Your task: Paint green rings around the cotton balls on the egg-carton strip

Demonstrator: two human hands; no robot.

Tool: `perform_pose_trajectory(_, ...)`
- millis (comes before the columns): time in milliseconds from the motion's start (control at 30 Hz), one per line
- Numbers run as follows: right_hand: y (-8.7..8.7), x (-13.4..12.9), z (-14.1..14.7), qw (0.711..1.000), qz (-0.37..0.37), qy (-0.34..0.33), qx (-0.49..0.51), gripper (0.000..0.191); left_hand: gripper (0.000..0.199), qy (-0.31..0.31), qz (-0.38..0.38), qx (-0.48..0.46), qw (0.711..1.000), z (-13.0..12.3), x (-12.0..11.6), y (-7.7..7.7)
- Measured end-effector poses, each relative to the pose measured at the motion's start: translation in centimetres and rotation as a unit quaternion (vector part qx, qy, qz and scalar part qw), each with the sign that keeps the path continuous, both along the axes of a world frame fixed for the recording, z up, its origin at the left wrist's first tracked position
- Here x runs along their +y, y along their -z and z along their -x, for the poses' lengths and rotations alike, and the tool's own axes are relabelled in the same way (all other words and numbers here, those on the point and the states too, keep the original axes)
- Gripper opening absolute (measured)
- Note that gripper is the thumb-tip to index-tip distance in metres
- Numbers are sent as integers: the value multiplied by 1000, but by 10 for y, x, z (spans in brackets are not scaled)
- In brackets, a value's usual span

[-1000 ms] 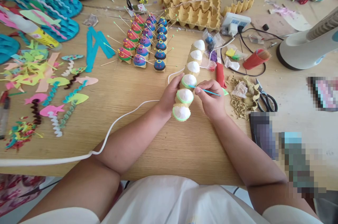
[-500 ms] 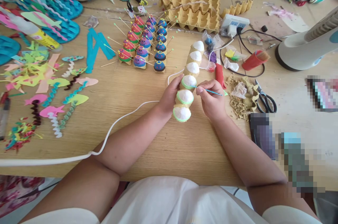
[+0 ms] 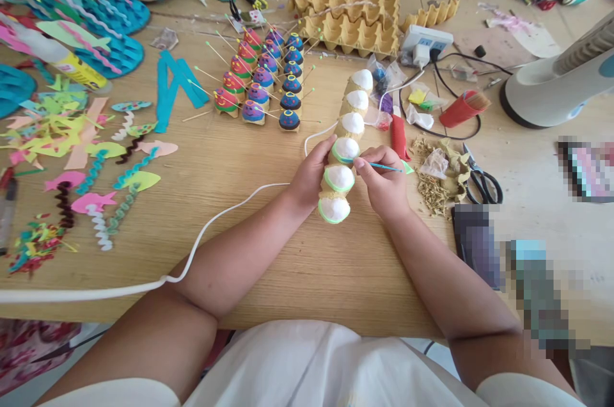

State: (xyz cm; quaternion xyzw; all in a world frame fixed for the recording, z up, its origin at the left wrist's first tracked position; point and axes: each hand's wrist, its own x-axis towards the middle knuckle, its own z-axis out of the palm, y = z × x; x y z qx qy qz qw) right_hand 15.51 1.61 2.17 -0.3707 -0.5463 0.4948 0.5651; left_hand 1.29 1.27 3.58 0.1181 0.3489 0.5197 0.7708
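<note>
My left hand grips the side of an egg carton strip, a row of several cups whose domes are covered in white. Light green rims edge the three domes closest to me; the farther ones are plain white. Between the fingertips of my right hand is a thin blue stick. Its tip meets the lower edge of the third dome from my end, at the green rim. What the left fingers do beneath the strip is hidden.
Painted egg-cup figures with pins stand behind on the left. Foam fish cut-outs lie at far left. To the right are scissors, a red tube of sticks and a phone-like dark object. A white cable crosses my left arm.
The carton strip has shifted slightly to the right and turned a little in my left hand. The blue stick's tip has slid left along the third dome's green rim.
</note>
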Motion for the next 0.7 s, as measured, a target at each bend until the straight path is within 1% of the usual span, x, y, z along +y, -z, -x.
perform_pose_trajectory(167, -5, -3, 1, 999, -39, -3, -24, 45, 38, -25, 4, 0, 1000, 0, -1, 2)
perform_pose_trajectory(333, -4, -3, 2, 996, -53, 36, -59, 50, 38, -18, -20, -10, 1000, -4, -1, -3)
perform_pose_trajectory(433, -4, -3, 2, 995, -64, 43, -63, 50, 39, -28, -22, 2, 999, -5, -1, -6)
perform_pose_trajectory(600, -6, -4, 0, 995, -73, 26, -60, 48, 32, -58, -36, 31, 997, -6, -2, 0)
perform_pose_trajectory(700, -5, -3, 0, 996, -65, 30, -53, 47, 30, -71, -38, 40, 996, -7, -2, 2)
